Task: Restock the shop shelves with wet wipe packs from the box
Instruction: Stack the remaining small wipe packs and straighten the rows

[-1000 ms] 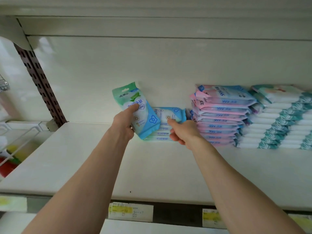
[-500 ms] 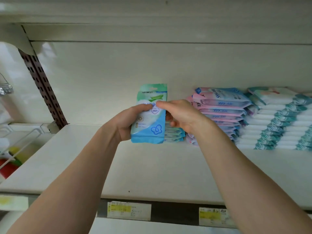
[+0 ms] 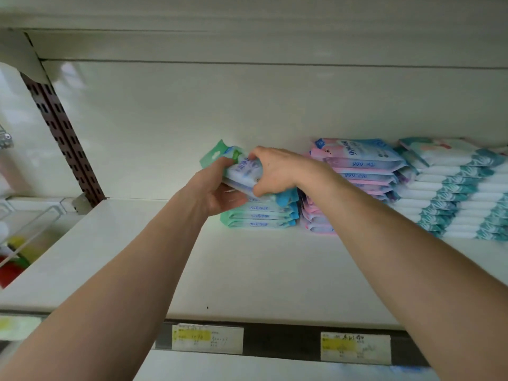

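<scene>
Green-blue packs (image 3: 243, 171) gripped by left hand (image 3: 215, 189), right hand (image 3: 277, 171).

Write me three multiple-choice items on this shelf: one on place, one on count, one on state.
1. The stack of pink-and-blue wipe packs stands:
A) left of all others
B) between the green-and-blue stack and the white-and-teal stack
C) on the floor
2. Stacks on the white shelf:
A) one
B) six
C) three
3. The held green-and-blue packs are:
A) gripped by left hand and right hand
B) lying loose
C) boxed
Key: B, it sits mid-row; C, three piles show; A, both hands' fingers curl round them.
</scene>
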Demonstrator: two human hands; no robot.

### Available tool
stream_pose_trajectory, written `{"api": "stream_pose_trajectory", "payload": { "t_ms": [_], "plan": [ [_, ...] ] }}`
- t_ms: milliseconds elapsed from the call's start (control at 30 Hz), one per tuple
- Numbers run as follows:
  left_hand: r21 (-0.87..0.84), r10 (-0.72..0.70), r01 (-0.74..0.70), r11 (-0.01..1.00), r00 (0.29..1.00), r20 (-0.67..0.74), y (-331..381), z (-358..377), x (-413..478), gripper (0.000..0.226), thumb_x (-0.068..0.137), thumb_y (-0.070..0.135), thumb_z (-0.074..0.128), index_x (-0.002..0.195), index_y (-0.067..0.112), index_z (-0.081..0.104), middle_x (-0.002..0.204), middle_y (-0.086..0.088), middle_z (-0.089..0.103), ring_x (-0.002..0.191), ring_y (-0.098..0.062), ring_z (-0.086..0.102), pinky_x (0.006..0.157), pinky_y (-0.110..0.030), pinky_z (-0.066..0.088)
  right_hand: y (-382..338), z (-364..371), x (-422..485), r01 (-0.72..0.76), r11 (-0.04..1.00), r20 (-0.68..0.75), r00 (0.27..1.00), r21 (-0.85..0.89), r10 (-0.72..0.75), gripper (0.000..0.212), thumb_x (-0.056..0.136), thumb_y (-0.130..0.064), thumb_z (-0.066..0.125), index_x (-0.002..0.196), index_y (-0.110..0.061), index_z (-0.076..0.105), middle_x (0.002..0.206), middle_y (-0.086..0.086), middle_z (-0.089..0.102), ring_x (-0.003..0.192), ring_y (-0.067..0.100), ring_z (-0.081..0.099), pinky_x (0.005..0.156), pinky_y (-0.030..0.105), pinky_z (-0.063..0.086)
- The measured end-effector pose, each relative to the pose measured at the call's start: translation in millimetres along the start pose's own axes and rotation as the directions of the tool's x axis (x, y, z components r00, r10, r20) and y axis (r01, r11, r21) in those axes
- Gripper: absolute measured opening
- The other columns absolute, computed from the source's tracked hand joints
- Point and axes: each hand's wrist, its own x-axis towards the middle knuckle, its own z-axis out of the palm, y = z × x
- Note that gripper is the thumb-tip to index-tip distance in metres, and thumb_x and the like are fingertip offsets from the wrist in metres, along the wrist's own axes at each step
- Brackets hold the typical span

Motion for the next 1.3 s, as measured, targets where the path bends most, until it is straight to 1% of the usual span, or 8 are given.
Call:
{"api": "stream_pose_trajectory", "payload": {
  "t_ms": [100,367,533,767,967,1067,1167,1300],
  "plan": [
    [0.184,0.111,-0.08,0.98,0.98,-0.165,6,-15,8,0.015,0.092,0.022,0.058,0.084,0.009,0.057,0.076,-0.009,0.06,0.06,-0.019,0.059,0.059,-0.03,0.053,12,-3,11,-0.01,0.999,0.053,0.999,-0.038,0.012,0.066,0.076,-0.026,0.07,0.134,-0.026,0.038,0.131,-0.003,0.049,0.105,0.021,0.052,0.089,0.034,0.046],
    [0.551,0.2,-0.056,0.833,0.958,-0.204,10,-20,25,0.008,0.088,0.006,0.063,0.084,0.006,0.056,0.077,-0.008,0.056,0.061,-0.018,0.052,0.051,-0.028,0.043,25,6,22,0.009,0.993,0.036,0.999,-0.117,-0.005,0.052,0.081,-0.017,0.064,0.128,-0.027,0.044,0.117,-0.003,0.051,0.095,0.02,0.048,0.074,0.03,0.041],
    [0.62,0.213,-0.04,0.783,0.955,-0.207,6,-23,33,0.017,0.087,0.013,0.061,0.101,0.004,0.061,0.091,-0.01,0.056,0.081,-0.027,0.051,0.071,-0.035,0.049,25,10,16,0.045,0.978,0.038,0.999,-0.205,-0.038,0.045,0.081,-0.021,0.066,0.123,-0.022,0.05,0.124,0.001,0.048,0.109,0.021,0.047,0.073,0.028,0.035],
    [0.58,0.187,-0.033,0.814,0.96,-0.209,4,-16,32,0.012,0.09,0.008,0.059,0.08,0.002,0.056,0.074,-0.013,0.062,0.06,-0.021,0.059,0.054,-0.03,0.051,23,30,12,0.007,0.864,-0.095,0.994,-0.503,-0.063,0.048,0.082,-0.008,0.059,0.126,-0.012,0.041,0.122,0.008,0.048,0.113,0.027,0.049,0.082,0.037,0.038],
    [0.612,0.209,-0.043,0.789,0.957,-0.203,0,-17,31,0.011,0.089,0.012,0.061,0.08,0.006,0.056,0.083,-0.012,0.064,0.07,-0.024,0.06,0.061,-0.031,0.05,22,31,14,-0.033,0.845,-0.126,0.991,-0.534,-0.041,0.047,0.083,-0.007,0.058,0.127,-0.011,0.041,0.12,0.008,0.051,0.111,0.028,0.051,0.079,0.036,0.033],
    [0.765,0.427,-0.164,0.623,0.89,-0.158,-3,-19,34,0.015,0.086,0.019,0.062,0.1,0.016,0.059,0.106,-0.008,0.057,0.089,-0.026,0.056,0.072,-0.033,0.05,20,29,13,-0.024,0.847,-0.115,0.992,-0.531,-0.044,0.046,0.083,-0.009,0.058,0.126,-0.012,0.043,0.12,0.008,0.05,0.111,0.027,0.05,0.081,0.036,0.034],
    [0.893,0.626,-0.324,0.312,0.777,0.063,-8,-12,28,0.03,0.085,0.026,0.063,0.115,0.024,0.063,0.121,-0.007,0.052,0.114,-0.028,0.047,0.093,-0.039,0.044,19,23,10,0.01,0.867,-0.116,0.99,-0.499,-0.078,0.037,0.083,-0.012,0.059,0.119,-0.017,0.05,0.118,0.007,0.05,0.11,0.027,0.049,0.078,0.035,0.03],
    [0.934,0.595,-0.342,-0.102,0.731,0.333,-20,4,21,0.032,0.085,0.028,0.061,0.117,0.028,0.061,0.121,-0.002,0.052,0.114,-0.024,0.044,0.095,-0.037,0.03,17,20,5,0.05,0.899,-0.129,0.985,-0.436,-0.117,0.029,0.087,-0.004,0.053,0.111,-0.02,0.059,0.116,0.006,0.051,0.109,0.026,0.049,0.073,0.032,0.032]
  ]
}}
